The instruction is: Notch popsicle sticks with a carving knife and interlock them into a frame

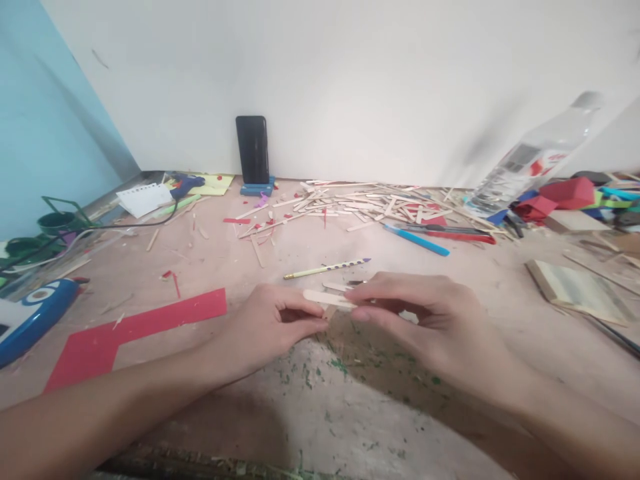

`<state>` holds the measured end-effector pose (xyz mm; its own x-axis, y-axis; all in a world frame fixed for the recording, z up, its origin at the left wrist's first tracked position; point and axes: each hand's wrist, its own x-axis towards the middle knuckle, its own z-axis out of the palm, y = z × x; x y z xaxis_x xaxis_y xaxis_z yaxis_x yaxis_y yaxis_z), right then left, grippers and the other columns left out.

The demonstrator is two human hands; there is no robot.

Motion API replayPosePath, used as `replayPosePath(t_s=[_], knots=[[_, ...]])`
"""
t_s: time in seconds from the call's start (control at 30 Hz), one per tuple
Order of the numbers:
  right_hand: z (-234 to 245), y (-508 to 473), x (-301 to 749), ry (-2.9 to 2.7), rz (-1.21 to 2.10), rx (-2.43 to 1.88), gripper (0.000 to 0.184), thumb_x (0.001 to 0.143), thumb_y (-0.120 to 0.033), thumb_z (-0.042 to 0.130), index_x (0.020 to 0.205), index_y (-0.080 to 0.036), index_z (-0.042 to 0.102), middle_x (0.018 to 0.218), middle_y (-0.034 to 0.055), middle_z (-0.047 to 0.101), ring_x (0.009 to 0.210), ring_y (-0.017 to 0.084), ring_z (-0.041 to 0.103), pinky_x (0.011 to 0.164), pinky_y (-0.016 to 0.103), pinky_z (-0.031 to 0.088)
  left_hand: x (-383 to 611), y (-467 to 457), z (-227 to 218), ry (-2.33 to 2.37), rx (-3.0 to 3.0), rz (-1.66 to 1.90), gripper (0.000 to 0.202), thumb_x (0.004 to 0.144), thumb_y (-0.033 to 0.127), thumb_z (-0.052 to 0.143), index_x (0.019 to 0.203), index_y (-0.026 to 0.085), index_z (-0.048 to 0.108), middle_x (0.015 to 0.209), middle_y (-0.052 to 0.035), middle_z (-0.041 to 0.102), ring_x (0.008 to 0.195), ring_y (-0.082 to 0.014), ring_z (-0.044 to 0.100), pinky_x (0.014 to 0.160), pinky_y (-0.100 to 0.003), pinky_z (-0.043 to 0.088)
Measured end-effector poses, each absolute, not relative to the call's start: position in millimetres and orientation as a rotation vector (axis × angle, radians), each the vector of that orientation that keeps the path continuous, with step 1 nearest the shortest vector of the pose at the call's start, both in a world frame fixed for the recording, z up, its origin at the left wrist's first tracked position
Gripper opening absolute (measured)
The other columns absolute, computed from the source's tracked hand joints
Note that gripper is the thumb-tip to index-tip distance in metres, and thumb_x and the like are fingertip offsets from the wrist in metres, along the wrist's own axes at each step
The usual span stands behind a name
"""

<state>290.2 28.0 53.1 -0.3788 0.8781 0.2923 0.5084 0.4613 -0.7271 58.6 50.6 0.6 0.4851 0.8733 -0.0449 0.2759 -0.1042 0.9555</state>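
Head view: pale flat wooden stick (327,298)

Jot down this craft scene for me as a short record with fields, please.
Setting: dusty worktable littered with scraps
Left hand: pinches one end of a wooden stick
Right hand: pinches the stick's other end
Just behind the hands: striped pencil
Further back: pile of sticks; phone upright on a blue stand
Left side: red paper strip, glue gun
Right side: clear bottle, blue pen
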Motion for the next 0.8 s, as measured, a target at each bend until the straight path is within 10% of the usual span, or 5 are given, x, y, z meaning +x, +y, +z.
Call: replayPosePath(t_s=[0.8], knots=[[47.8, 22.2, 283.1, -2.009, 0.797, -1.171, 0.011, 0.096, -0.032, 0.071, 0.093, -0.027, 0.08, 0.074, -0.0022, 0.07, 0.064, 0.013, 0.059, 0.056, 0.028, 0.044, 57.9, 46.6, 3.1, 0.988, 1.738, 0.688, 0.012, 0.093, 0.025, 0.072, 0.094, 0.026, 0.084, 0.094, 0.0016, 0.081, 0.089, -0.018, 0.073, 0.079, -0.027, 0.052]])
